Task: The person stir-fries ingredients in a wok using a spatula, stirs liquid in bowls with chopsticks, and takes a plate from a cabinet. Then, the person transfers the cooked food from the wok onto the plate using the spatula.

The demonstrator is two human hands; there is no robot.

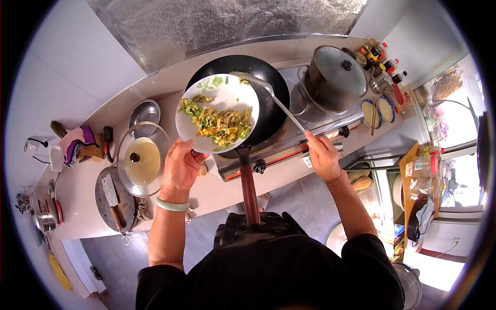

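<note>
My left hand (181,166) grips the near left rim of a white plate (238,98) with green leaf decoration. Scrambled egg with chopped greens (223,126) lies on it, mostly toward the near side. The plate is held over the left part of a black wok (271,106), hiding much of its inside. In my right hand (324,156) is the long handle of a metal spatula (283,107), fingers closed round it. Its head reaches the plate's far right rim, with bits of food there; whether it touches the rim I cannot tell. The wok's wooden handle (249,191) points toward me.
A lidded pot (336,85) stands on the stove's right side. Beyond are two bowls (386,108) with chopsticks (373,121) and sauce bottles (392,66). To the left lie a glass lid (155,174), a metal dish (144,112) and a cleaver (109,191) on a round board (102,209).
</note>
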